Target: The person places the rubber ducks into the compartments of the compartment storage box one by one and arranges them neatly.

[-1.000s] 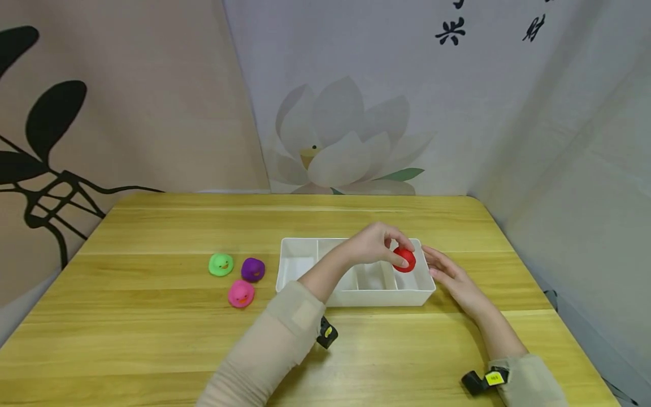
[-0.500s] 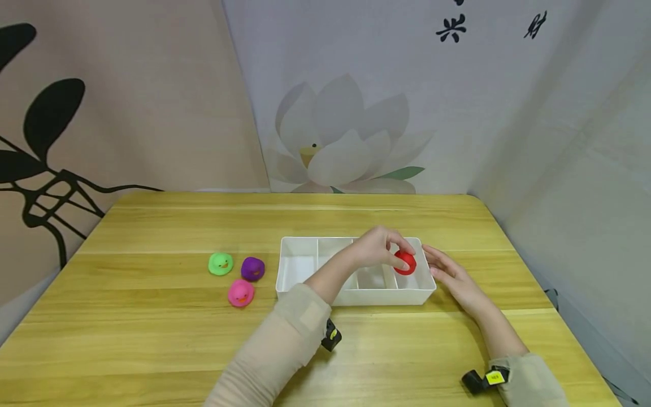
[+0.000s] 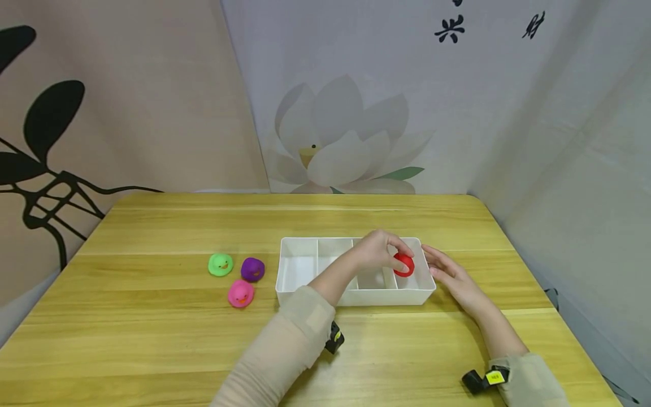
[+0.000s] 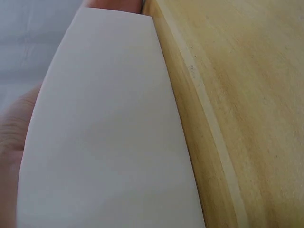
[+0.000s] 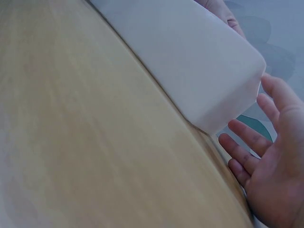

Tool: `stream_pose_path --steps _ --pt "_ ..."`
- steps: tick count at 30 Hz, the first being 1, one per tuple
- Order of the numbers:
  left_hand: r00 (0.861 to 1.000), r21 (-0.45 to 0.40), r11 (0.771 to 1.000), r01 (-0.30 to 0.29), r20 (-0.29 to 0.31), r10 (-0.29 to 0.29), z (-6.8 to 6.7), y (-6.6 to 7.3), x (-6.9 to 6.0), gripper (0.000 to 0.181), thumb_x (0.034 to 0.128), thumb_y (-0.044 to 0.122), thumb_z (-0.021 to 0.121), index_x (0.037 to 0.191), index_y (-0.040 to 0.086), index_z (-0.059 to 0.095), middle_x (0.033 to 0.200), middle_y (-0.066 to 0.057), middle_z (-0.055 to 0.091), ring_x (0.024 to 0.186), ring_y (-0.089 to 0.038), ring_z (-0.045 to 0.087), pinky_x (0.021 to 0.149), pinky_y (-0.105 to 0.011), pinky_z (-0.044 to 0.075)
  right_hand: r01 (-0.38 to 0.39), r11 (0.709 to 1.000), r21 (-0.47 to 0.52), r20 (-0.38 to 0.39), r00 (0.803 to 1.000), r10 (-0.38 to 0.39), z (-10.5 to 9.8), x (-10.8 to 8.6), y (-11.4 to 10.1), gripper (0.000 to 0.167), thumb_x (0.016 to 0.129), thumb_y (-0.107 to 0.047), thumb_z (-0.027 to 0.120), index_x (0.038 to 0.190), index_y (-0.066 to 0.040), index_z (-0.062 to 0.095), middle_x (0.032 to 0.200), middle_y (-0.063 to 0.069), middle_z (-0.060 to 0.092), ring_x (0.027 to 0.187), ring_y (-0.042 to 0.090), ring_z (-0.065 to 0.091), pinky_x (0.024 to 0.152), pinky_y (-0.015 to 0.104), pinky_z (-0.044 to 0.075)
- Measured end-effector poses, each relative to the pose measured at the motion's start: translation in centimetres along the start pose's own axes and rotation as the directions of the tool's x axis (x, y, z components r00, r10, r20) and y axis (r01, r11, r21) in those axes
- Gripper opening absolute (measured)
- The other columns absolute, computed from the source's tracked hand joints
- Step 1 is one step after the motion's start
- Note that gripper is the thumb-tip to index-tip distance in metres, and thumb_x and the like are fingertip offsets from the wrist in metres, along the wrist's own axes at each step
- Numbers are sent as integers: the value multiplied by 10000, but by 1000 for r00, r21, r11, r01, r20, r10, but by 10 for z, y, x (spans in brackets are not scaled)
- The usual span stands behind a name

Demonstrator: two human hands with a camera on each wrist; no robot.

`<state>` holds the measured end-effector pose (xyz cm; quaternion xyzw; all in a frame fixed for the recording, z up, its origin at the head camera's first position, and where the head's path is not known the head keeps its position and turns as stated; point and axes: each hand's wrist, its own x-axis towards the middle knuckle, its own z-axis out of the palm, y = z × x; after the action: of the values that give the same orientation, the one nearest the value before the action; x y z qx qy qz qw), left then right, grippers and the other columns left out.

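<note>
A white divided box (image 3: 305, 298) lies lengthwise on the table. My left hand (image 3: 375, 250) reaches over it from the left, pinching a round red toy (image 3: 403, 265) between thumb and fingers inside the rightmost compartment. In the left wrist view the box's side (image 4: 109, 118) hides most of that hand (image 4: 16, 128); the toy is out of sight there. Beside the box's right end, my right hand (image 3: 456, 282) has its fingers extended at the wall. The right wrist view shows this hand (image 5: 275, 156) with fingers spread, the index fingertip at the box corner (image 5: 237, 102).
Three small duck-faced or round toys lie left of the box: green (image 3: 221, 264), purple (image 3: 252, 269) and pink (image 3: 241, 293). The wooden table (image 3: 152, 339) extends around them. A printed curtain (image 3: 356, 113) hangs behind the table's back edge.
My left hand has shifted slightly to the right and lower over the box, with the red toy a little lower in its fingers. The right hand and the other toys stay put.
</note>
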<state>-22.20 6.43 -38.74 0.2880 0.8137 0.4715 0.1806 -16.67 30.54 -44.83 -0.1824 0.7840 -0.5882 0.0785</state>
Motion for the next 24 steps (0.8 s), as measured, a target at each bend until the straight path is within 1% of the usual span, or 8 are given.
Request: stream_pose_path --steps 6,9,16,20,24 --pt "999 53 998 34 15 -35 2 0 2 227 757 91 821 963 171 769 924 134 663 908 -63 545 763 -203 451 -4 1000 -7 -4 1000 4 0 0 1 500 1021 -119 448 1492 -55 291 1409 272 390 1191 73 474 940 187 381" --pt "998 61 997 56 7 -57 5 0 3 227 760 82 815 965 168 770 902 135 667 894 -67 546 758 -199 446 -2 1000 -5 -4 1000 2 0 0 1 499 1021 -115 448 1492 -55 291 1411 274 390 1194 71 473 944 185 378" --pt "989 2 990 144 -30 -144 13 -2 6 200 770 58 793 938 165 774 881 113 652 872 -91 544 708 -198 473 -5 1000 0 -7 1000 5 1 1 1 499 1019 -121 455 1488 -53 299 1413 275 387 1195 65 472 945 181 375" --pt "988 36 988 149 -50 -147 16 -1 7 201 767 52 790 935 161 775 872 110 664 860 -84 547 710 -187 462 -8 1000 0 -8 1000 8 1 1 0 500 1020 -123 455 1491 -63 299 1421 271 379 1201 60 465 947 179 370" --pt "988 112 983 147 -64 -141 18 2 8 213 758 54 796 942 161 776 859 120 674 841 -67 549 723 -173 441 -11 1000 -7 -8 1000 11 0 0 0 500 1022 -128 452 1495 -75 298 1429 265 372 1207 53 455 949 173 361"
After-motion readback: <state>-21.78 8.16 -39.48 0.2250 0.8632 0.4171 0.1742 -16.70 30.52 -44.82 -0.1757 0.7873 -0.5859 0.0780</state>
